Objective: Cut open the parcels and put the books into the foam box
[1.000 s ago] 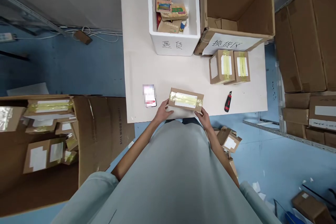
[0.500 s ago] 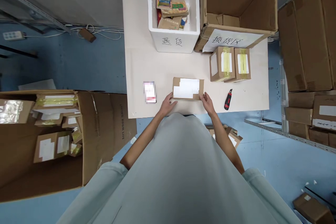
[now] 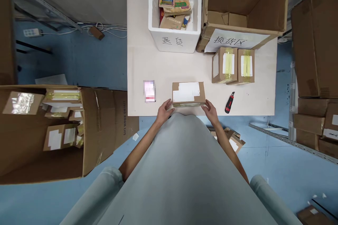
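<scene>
A small cardboard box (image 3: 186, 102) with white labels on top lies on the table near its front edge, its taped front side showing. At its left end is my left hand (image 3: 164, 111), fingers and thumb apart beside the near corner; I cannot tell whether they touch it. My right hand (image 3: 210, 112) is at the near right corner, fingertips against or just beside the cardboard, thumb and fingers apart. To the right lies a red and black utility knife (image 3: 229, 102). A blurred, phone-sized item (image 3: 149, 91) is left of the box.
Behind stand a white foam bin (image 3: 179, 41) holding books and packets, and a large open carton (image 3: 243, 38) with a handwritten sign. Two taped boxes (image 3: 224, 65) sit before the carton. A big carton of parcels (image 3: 99, 126) is at left; boxes (image 3: 308, 123) fill the right-hand shelving.
The small box has come slightly nearer to me, and more of its front side shows. My left hand has shifted a little left and down, its fingers looser at the box's end.
</scene>
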`<control>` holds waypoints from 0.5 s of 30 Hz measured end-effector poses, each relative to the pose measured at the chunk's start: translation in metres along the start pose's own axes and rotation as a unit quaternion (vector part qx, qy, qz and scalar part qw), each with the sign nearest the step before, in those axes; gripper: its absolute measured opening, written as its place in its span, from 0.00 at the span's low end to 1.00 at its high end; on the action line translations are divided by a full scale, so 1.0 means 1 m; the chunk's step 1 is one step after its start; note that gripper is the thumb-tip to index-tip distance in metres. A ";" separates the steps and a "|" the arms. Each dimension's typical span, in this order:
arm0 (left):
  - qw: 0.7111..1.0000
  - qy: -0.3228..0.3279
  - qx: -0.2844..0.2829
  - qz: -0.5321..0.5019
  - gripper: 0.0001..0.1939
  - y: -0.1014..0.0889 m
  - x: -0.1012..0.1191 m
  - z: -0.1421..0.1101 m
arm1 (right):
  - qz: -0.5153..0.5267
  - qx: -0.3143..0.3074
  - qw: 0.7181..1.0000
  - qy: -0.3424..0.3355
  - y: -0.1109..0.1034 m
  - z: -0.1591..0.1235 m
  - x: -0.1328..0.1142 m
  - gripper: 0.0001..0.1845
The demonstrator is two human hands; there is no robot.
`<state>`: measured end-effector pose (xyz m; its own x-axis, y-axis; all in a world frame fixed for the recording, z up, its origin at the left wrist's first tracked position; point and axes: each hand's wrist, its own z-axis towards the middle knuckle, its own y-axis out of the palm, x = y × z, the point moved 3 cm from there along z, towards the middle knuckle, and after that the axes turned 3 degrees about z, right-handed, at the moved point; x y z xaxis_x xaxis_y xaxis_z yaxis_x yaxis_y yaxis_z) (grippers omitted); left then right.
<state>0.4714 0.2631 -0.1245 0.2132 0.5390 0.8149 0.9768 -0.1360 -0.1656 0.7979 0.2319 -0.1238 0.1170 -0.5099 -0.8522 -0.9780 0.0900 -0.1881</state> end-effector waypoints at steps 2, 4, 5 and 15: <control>0.999 0.026 0.003 -0.023 0.38 0.001 0.008 -0.008 | -0.003 0.015 1.000 -0.017 -0.010 0.001 -0.010 0.54; 0.998 0.048 0.008 -0.034 0.38 0.002 0.019 -0.010 | -0.005 0.020 0.999 -0.038 -0.018 0.005 -0.024 0.53; 0.998 0.056 0.008 -0.034 0.38 0.004 0.026 -0.009 | -0.005 0.019 0.999 -0.047 -0.020 0.009 -0.031 0.52; 0.998 0.047 -0.018 -0.032 0.46 0.021 0.033 0.012 | -0.032 0.002 0.998 -0.051 -0.019 0.031 -0.033 0.52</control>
<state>0.4992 0.2878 -0.1080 0.1461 0.4679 0.8716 0.9866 -0.1339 -0.0935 0.8177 0.2734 -0.1067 0.1959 -0.4248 -0.8839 -0.9675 0.0635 -0.2449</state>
